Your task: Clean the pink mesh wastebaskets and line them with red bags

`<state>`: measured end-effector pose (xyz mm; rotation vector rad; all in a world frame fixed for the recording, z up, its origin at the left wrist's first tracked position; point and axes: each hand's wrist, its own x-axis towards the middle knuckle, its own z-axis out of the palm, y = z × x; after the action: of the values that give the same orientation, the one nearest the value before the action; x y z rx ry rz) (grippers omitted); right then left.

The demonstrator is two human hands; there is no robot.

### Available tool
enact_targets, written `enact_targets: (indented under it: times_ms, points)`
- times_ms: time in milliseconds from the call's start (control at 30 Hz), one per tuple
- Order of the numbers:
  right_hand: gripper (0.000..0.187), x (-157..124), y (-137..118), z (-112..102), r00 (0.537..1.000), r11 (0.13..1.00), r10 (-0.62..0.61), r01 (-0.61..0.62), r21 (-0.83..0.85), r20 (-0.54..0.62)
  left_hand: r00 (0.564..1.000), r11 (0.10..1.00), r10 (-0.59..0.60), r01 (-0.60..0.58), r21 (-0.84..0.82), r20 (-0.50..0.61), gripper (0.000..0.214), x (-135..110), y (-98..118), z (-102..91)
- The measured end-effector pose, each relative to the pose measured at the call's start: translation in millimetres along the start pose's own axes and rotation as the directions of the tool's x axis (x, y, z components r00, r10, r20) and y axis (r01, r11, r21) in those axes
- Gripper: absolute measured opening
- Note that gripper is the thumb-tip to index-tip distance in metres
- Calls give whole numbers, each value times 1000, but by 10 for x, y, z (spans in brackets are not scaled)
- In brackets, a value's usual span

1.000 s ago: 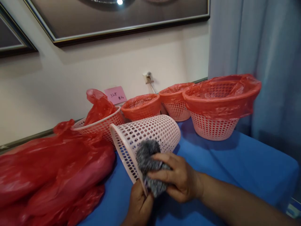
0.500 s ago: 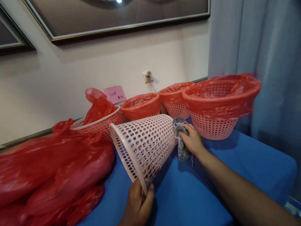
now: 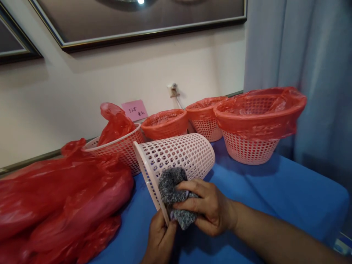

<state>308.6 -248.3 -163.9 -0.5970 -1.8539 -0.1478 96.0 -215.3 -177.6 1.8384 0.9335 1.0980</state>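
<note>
A pale pink perforated plastic basket lies on its side on the blue table, its open rim facing left and toward me. My left hand pinches the lower rim from below, fingers closed on it. My right hand is closed on a grey fuzzy cloth and presses it against the basket's outer wall near the rim.
A heap of red plastic bags covers the table's left side. Along the wall stand several more baskets: one with a loose red bag, two lined ones, and a large lined one at right. A grey curtain hangs at right.
My right hand brought the cloth back from the basket's far base to the wall near the rim. The basket shifted slightly right; my left hand stayed on the rim.
</note>
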Motion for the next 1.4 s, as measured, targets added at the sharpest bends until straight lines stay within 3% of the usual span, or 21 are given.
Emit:
enact_targets:
  times_ms: [67, 100, 200, 267, 300, 333, 433, 500, 567, 600, 667, 700, 767, 833, 867, 900, 933, 1033, 1100, 1200, 1400]
  points:
    - [56, -24, 134, -60, 979, 980, 178, -186, -72, -104, 999, 999, -37, 37, 11, 5, 47, 14, 10, -17]
    - [54, -38, 234, -107, 934, 940, 302, -326, -105, -190, 999, 999, -38, 38, 19, 8, 46, 22, 11, -22]
    - [42, -80, 588, -275, 668, 713, 601, -696, -82, -439, 1000, 999, -6, 5, 39, 10, 42, 28, -26, -19]
    - [38, -97, 731, -336, 560, 629, 661, -776, -37, -501, 999, 997, 36, -37, 63, 23, 38, 19, -57, -1]
    - [38, -100, 736, -334, 564, 634, 656, -772, -40, -502, 998, 995, 58, -61, 79, 35, 36, 14, -62, 11]
    - [40, -98, 691, -309, 607, 668, 631, -742, -61, -483, 996, 992, 79, -83, 96, 50, 35, 12, -57, 24]
    - [55, -72, 336, -144, 869, 876, 418, -463, -136, -266, 986, 981, 143, -153, 118, 90, 34, 19, 16, 57]
    - [62, -52, 77, -32, 983, 981, 170, -176, -87, -72, 975, 976, 180, -193, 102, 127, 31, 35, 78, 68]
    - [64, -44, -49, 26, 1000, 1000, 0, 0, -12, 21, 969, 974, 195, -210, 90, 155, 26, 50, 112, 70]
    - [63, -47, -38, 29, 1000, 1000, -6, 6, -1, 22, 971, 975, 188, -202, 91, 148, 26, 54, 113, 70]
    - [60, -68, 125, -14, 986, 987, 153, -156, -45, -62, 984, 982, 149, -159, 104, 100, 29, 57, 86, 66]
    - [58, -84, 260, -56, 947, 951, 287, -300, -77, -141, 989, 985, 125, -133, 112, 75, 32, 55, 64, 63]
    - [48, -118, 559, -158, 765, 791, 552, -606, -84, -332, 994, 986, 92, -100, 131, 67, 37, 47, 15, 54]
    - [41, -140, 781, -247, 571, 629, 687, -777, -26, -448, 991, 982, 89, -105, 154, 104, 38, 40, -21, 46]
    - [39, -142, 826, -271, 526, 593, 710, -805, -4, -469, 988, 980, 97, -116, 163, 122, 38, 40, -31, 43]
    - [40, -137, 820, -277, 527, 598, 708, -802, 1, -470, 985, 977, 107, -129, 169, 137, 38, 43, -37, 43]
    - [41, -126, 764, -265, 572, 636, 683, -771, -14, -455, 981, 975, 117, -143, 171, 152, 38, 49, -38, 45]
    - [52, -73, 399, -150, 853, 869, 450, -487, -92, -266, 973, 971, 148, -176, 159, 176, 34, 87, -15, 66]
    - [61, -35, 142, -68, 975, 976, 201, -207, -64, -93, 966, 973, 154, -185, 136, 210, 27, 112, 18, 80]
    - [61, 15, -70, -10, 1000, 999, 29, -29, 41, -2, 958, 975, 168, -195, 102, 231, 19, 120, 67, 72]
    - [57, 10, 1, -15, 997, 998, 55, -57, 37, 50, 993, 994, 102, -104, 35, 54, 35, 77, -24, -20]
